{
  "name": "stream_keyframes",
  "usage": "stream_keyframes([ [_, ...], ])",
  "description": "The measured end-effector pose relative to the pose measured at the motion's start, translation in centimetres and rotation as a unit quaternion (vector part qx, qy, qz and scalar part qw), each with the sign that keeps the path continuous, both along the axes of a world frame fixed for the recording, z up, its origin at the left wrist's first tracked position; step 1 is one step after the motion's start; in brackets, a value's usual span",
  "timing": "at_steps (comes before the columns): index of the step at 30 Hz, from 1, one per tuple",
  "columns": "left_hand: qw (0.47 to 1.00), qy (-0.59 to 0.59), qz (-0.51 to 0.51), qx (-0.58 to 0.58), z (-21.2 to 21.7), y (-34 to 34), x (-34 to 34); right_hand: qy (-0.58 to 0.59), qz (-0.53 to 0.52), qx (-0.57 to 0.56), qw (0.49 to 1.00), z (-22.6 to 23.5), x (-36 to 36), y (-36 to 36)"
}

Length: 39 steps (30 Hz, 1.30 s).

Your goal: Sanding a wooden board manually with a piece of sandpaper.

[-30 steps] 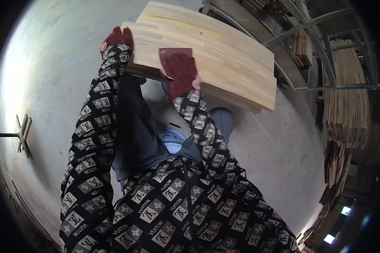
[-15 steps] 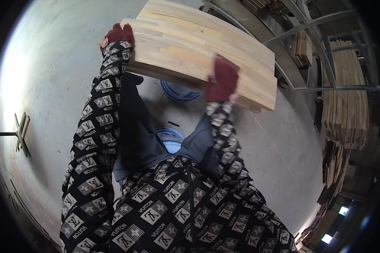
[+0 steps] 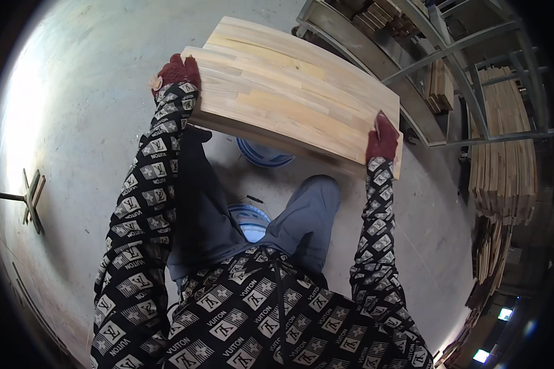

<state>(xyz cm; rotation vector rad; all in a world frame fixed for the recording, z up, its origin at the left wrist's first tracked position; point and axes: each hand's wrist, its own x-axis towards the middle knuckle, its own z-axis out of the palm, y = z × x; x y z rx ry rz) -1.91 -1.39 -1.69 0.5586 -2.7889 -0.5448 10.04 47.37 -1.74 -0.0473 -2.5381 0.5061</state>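
Note:
A pale panel of edge-glued wood strips point(image 3: 289, 80) lies across in front of me; its stepped outline at both ends suggests a second panel stacked with it. My left hand point(image 3: 181, 72), in a dark red knitted glove, is closed on the panel's left end near the corner. At the right end, my right hand point(image 3: 381, 142), gloved alike, presses a small reddish-brown sheet, apparently sandpaper point(image 3: 385, 126), to the wood by the near edge. The underside of the panel and whatever bears it are hidden.
Blue round containers point(image 3: 261, 154) stand on the grey floor below the panel and between my legs. To the right are a metal frame rack point(image 3: 455, 40) and tall stacks of wood strips point(image 3: 501, 147). A stand with crossed legs point(image 3: 29, 198) is at the left.
My right hand has slid rightward along the panel from its middle to its right end. My left hand stays on the left end. The whole view has shifted slightly.

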Motion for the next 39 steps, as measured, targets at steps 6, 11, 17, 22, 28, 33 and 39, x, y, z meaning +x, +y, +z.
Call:
stream_keyframes([
  [6,0.999,-0.031,-0.006,-0.006,0.2,0.1,-0.3,0.037,-0.115,0.108,0.987,-4.5,-3.8,-9.0],
  [11,0.999,-0.022,-0.025,0.026,-1.1,-0.9,-0.6,0.002,0.128,0.117,0.985,-3.0,-7.0,-27.0],
  [17,0.987,0.115,-0.09,0.063,-1.7,-1.5,-0.5,-0.001,0.143,0.117,0.983,-1.9,-5.4,-17.5],
  [22,0.921,0.171,-0.206,0.284,1.6,2.2,12.1,0.002,-0.017,0.113,0.993,-1.8,-0.5,0.2],
  [28,0.715,0.133,-0.586,0.357,11.1,8.3,24.2,0.014,-0.138,0.181,0.974,-2.6,-0.1,-2.5],
  [33,0.563,0.21,-0.696,0.393,19.3,12.0,26.8,-0.021,0.08,0.113,0.99,-1.6,-0.5,-20.0],
  [39,0.501,0.221,-0.713,0.437,22.1,11.8,27.5,0.012,0.207,0.084,0.975,-1.8,0.1,-18.7],
])
